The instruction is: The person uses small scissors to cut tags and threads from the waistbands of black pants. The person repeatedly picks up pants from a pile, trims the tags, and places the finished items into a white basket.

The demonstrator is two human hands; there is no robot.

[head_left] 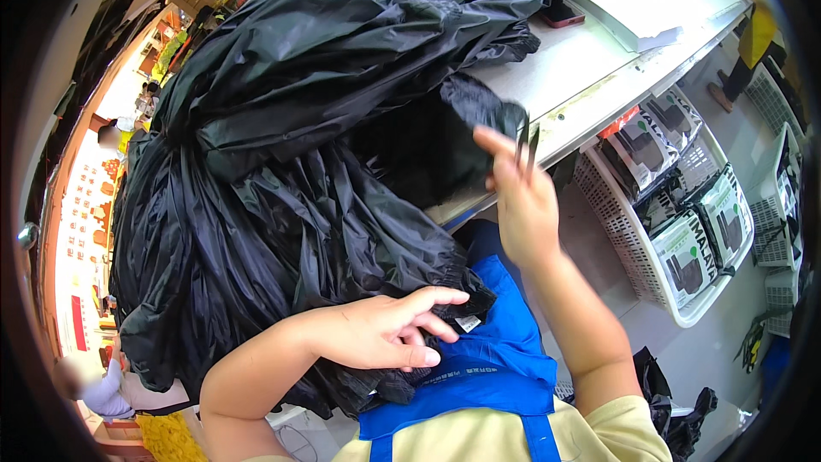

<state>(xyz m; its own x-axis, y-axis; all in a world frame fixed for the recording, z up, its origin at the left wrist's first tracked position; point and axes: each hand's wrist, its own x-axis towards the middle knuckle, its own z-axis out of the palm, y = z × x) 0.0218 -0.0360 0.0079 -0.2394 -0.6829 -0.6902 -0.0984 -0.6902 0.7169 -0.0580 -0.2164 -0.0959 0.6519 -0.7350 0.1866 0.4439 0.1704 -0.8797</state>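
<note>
A large heap of thin, shiny black garments (325, 68) spreads over the table and hangs down its near side toward my lap. My left hand (376, 332) is open above the lower edge of the heap, fingers apart and bent. Its fingertips are beside a gathered black cuff with a small white label (468, 323). Raised by the table edge, my right hand (523, 205) has what look like thread snips (532, 147) in it, their dark, narrow blades blurred by motion. Just left of that hand lies a bunched black garment end (475, 103).
The white table (599, 77) carries a phone (562, 14) and a white box-like piece (633, 21). On the floor at right, a white plastic basket (637, 265) holds several packaged black items; more baskets (774, 205) stand beyond. Other people are at the far left and upper right.
</note>
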